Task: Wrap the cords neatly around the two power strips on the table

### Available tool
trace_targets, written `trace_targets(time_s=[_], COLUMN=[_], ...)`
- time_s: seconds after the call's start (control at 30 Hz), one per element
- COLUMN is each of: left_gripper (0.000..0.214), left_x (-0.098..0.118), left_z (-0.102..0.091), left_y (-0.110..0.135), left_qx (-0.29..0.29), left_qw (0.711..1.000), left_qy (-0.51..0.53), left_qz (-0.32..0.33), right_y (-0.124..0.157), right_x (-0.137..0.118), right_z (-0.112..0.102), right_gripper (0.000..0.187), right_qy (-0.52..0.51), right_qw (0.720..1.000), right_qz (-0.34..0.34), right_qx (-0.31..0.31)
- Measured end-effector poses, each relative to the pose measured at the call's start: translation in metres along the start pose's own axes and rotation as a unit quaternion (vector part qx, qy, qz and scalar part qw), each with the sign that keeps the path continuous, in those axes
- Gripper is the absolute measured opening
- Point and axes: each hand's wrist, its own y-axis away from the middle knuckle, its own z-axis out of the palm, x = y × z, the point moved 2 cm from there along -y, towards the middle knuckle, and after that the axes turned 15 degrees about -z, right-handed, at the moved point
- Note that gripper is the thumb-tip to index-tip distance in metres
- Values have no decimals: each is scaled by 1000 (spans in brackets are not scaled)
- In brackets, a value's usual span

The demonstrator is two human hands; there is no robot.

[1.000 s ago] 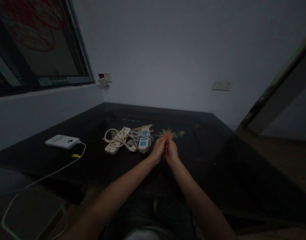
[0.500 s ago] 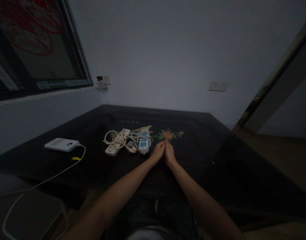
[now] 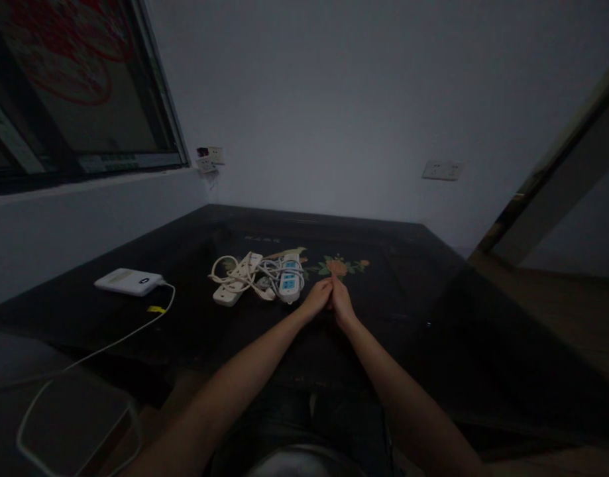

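Observation:
My left hand (image 3: 318, 296) and my right hand (image 3: 342, 298) rest on the dark tabletop, leaning together with their fingertips meeting. Their fingers look loosely stretched, and nothing shows in either hand; the undersides are hidden. Just left of my left hand lies a white power strip with blue socket faces (image 3: 289, 281), wrapped in its grey cord. Beside it, slanted, is a cream power strip (image 3: 229, 293) with its cord looped over it. A plug (image 3: 267, 293) lies between the two strips.
A white power bank (image 3: 128, 281) with a white cable (image 3: 120, 340) hanging over the edge sits on the left of the black table (image 3: 384, 371). A yellow tag (image 3: 156, 309) lies near it. Wall sockets (image 3: 442, 170) and a window (image 3: 85, 86) are beyond.
The whole view has shifted slightly, so things appear a little further right and up. My hands keep the same pose, and nothing on the table has moved.

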Motion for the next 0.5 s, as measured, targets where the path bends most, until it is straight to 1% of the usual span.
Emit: trace_targets(time_s=[0.17,0.5], left_gripper=[27,26], left_x=[0,0], left_z=[0,0], left_y=[0,1], left_qx=[1,-11], left_qw=[1000,1000], left_qy=[-6,-7], left_qz=[4,-4], right_y=[-1,-1], right_x=[-2,-7], right_z=[-1,-2], right_gripper=[39,38], right_qy=[5,11], right_qw=[1000,1000], right_qz=[15,22], right_qx=[8,5])
